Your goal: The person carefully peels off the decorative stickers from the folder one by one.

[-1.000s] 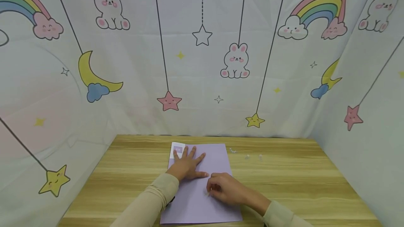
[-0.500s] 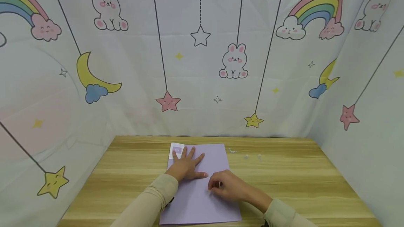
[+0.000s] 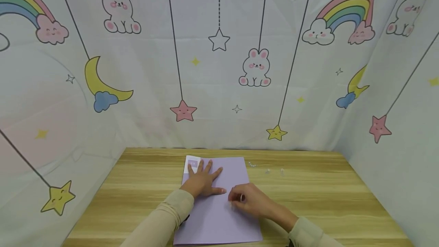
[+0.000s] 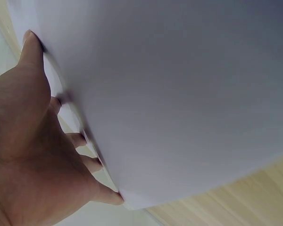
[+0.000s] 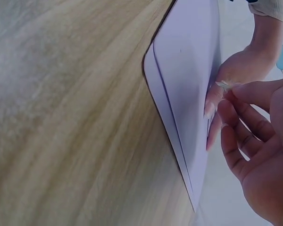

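A lilac folder [image 3: 219, 224] lies flat on the wooden table, a white label [image 3: 193, 162] in its far left corner. My left hand [image 3: 202, 181] rests on its upper half, palm down with fingers spread and straight. In the left wrist view the fingertips and thumb [image 4: 33, 49] touch the cover. Above the folder's right side, my right hand [image 3: 250, 200] pinches a small clear, shiny piece [image 5: 223, 85] between thumb and forefinger, its other fingers loosely curled. It is too small to tell what kind it is.
Beyond the folder's right edge lies a short row of tiny clear bits [image 3: 252, 164]. Two small clear pieces [image 3: 268, 171] stand apart farther right. A white printed cloth [image 3: 219, 125] hangs behind the table [image 3: 319, 201] and along its sides.
My right hand has shifted slightly away from me and to the right, still pinching the small clear piece. My left hand and the folder have stayed in place.
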The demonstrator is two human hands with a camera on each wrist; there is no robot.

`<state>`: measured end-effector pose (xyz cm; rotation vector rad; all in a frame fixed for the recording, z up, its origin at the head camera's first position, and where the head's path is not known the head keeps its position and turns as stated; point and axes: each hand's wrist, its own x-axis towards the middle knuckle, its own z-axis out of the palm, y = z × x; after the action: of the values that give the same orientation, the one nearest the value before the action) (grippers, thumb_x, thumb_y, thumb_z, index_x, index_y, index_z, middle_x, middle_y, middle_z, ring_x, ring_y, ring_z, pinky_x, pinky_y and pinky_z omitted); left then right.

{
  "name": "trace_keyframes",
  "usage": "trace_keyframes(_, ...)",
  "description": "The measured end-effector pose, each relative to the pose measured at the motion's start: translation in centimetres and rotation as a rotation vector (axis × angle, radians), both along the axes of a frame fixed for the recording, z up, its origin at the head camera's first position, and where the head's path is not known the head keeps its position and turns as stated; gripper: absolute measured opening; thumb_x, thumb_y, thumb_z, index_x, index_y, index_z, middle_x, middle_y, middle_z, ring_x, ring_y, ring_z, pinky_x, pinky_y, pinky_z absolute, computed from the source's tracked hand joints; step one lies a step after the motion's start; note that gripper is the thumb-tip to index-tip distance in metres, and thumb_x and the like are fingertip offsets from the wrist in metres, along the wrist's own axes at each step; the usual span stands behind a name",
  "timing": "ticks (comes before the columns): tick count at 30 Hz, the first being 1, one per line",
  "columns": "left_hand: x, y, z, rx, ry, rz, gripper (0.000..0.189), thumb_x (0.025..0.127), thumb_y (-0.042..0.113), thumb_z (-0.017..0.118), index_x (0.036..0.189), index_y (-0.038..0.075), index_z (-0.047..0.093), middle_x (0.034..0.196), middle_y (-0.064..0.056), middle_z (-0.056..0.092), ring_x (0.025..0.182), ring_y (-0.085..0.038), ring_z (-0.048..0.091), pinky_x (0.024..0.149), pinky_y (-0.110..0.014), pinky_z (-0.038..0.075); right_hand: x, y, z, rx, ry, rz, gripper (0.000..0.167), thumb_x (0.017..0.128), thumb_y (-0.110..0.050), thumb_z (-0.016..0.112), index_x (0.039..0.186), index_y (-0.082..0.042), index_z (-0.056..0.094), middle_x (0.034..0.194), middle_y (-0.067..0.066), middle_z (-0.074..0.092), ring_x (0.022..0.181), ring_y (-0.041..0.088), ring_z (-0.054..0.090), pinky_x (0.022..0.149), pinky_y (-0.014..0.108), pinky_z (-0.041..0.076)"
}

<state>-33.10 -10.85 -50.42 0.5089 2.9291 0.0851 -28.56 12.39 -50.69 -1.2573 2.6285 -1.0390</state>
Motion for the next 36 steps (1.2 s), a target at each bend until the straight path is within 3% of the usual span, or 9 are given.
trace_keyframes(4, 0.0, 0.2, 0.4, -0.016, -0.027, 0.011, 0.089, 0.092, 0.078, 0.059, 0.166, 0.032, 0.038, 0.174, -0.016, 0.025, 0.160, -0.047, 0.016, 0.117, -0.081, 0.008, -0.2, 0.2, 0.1, -0.025, 0.018, -0.012, 0.014, 0.092, 0.003, 0.076, 0.101, -0.008, 0.075, 0.086, -0.010, 0.072, 0.080, -0.003, 0.063, 0.074, 0.027, 0.058)
trace_keyframes(12, -0.6, 0.1, -0.7, 0.001, -0.013, 0.009, 0.092, 0.091, 0.081, 0.058, 0.166, 0.032, 0.038, 0.174, -0.016, 0.024, 0.160, -0.048, 0.014, 0.116, -0.082, 0.007, -0.8, 0.8, 0.4, -0.054, -0.005, -0.073, 0.014, 0.094, -0.001, 0.077, 0.096, -0.014, 0.076, 0.086, -0.013, 0.071, 0.079, 0.000, 0.063, 0.071, 0.027, 0.056)
trace_keyframes(19, 0.2, 0.2, 0.6, -0.017, -0.012, 0.007, 0.091, 0.091, 0.081, 0.057, 0.166, 0.031, 0.039, 0.173, -0.016, 0.026, 0.159, -0.047, 0.017, 0.116, -0.081, 0.010, -1.4, 2.0, 1.1, -0.087, -0.055, -0.166, 0.010, 0.099, -0.009, 0.075, 0.098, -0.019, 0.077, 0.090, -0.014, 0.071, 0.083, 0.004, 0.065, 0.074, 0.027, 0.056)
trace_keyframes(30, -2.1, -0.1, -2.9, -0.010, -0.002, -0.004, 0.098, 0.088, 0.089, 0.051, 0.168, 0.035, 0.033, 0.175, -0.016, 0.019, 0.160, -0.049, 0.010, 0.115, -0.083, 0.005, -2.8, 4.2, 2.5, -0.157, -0.107, -0.260, 0.006, 0.101, -0.012, 0.073, 0.105, -0.015, 0.077, 0.098, -0.006, 0.074, 0.086, 0.009, 0.068, 0.076, 0.028, 0.058)
trace_keyframes(32, -2.2, -0.1, -2.9, -0.008, -0.002, -0.006, 0.098, 0.088, 0.089, 0.051, 0.168, 0.035, 0.033, 0.175, -0.016, 0.020, 0.160, -0.049, 0.010, 0.115, -0.083, 0.005, -3.1, 4.7, 2.9, -0.180, -0.118, -0.285, 0.007, 0.102, -0.013, 0.073, 0.107, -0.014, 0.077, 0.100, -0.004, 0.075, 0.087, 0.011, 0.069, 0.076, 0.028, 0.058)
trace_keyframes(36, -1.6, -0.1, -1.9, -0.005, -0.021, -0.004, 0.097, 0.090, 0.087, 0.051, 0.168, 0.034, 0.032, 0.175, -0.017, 0.019, 0.160, -0.049, 0.010, 0.115, -0.084, 0.003, -3.9, 5.8, 3.5, -0.222, -0.140, -0.311, 0.009, 0.103, -0.015, 0.072, 0.110, -0.013, 0.077, 0.104, 0.001, 0.075, 0.090, 0.016, 0.070, 0.077, 0.028, 0.058)
